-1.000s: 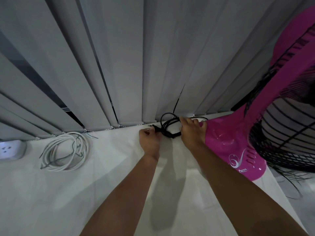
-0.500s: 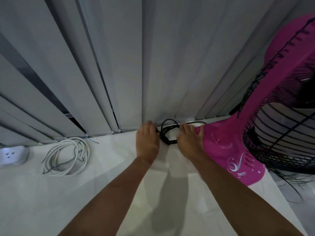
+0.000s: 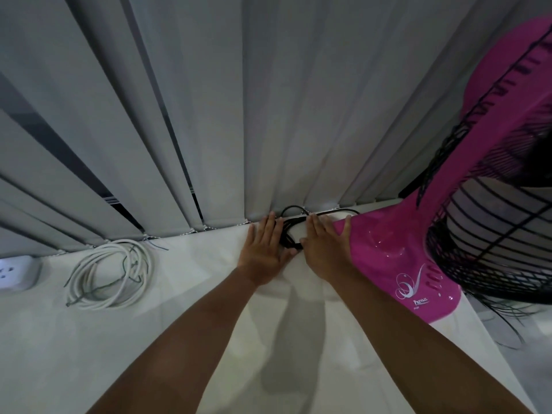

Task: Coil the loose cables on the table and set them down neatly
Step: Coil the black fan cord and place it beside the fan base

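Flanking the black cable (image 3: 288, 238), both hands (image 3: 263, 253) (image 3: 325, 250) lie flat.

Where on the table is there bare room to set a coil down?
Free: table between white cable coil and left hand, and its near part. Crowded: black cable, right hand and fan base by the blinds.

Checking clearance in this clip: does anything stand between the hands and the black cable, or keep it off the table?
Nothing visible does. The left hand and right hand lie flat against either side of the black cable, which already rests on the table at the foot of the blinds beside the pink fan base.
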Demonstrator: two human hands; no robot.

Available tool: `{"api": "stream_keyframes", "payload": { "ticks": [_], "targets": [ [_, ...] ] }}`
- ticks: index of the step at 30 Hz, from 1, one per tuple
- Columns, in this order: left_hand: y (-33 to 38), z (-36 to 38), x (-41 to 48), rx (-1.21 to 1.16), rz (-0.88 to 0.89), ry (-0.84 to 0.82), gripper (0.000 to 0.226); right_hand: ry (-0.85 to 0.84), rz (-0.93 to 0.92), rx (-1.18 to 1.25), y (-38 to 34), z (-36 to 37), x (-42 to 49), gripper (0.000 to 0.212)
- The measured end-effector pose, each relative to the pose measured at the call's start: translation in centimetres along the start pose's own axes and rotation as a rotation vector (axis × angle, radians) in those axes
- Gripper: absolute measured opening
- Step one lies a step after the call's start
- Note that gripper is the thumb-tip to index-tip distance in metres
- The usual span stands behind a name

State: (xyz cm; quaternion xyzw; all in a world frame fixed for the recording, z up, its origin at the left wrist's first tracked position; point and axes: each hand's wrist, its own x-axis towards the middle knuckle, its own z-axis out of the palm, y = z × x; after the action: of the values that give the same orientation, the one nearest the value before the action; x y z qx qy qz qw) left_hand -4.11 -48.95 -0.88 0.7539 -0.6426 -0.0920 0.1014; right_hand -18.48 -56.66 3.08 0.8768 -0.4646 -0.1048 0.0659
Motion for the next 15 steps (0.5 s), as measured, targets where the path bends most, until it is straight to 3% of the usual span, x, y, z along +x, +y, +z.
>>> {"api": "stream_keyframes", "payload": {
  "ticks": [9, 15],
  "targets": [
    [0.5, -2.1, -0.7, 0.132, -0.040, -0.112, 0.084, -0.031, 0.038, 0.120, -1.0, -1.0, -1.8, 0.059],
    [1.5, -5.7, -2.6, 0.139, -0.082, -0.187, 0.073, -0.052, 0.011, 0.198, -2.0, -4.3, -4.3, 0.057]
  ]
}}
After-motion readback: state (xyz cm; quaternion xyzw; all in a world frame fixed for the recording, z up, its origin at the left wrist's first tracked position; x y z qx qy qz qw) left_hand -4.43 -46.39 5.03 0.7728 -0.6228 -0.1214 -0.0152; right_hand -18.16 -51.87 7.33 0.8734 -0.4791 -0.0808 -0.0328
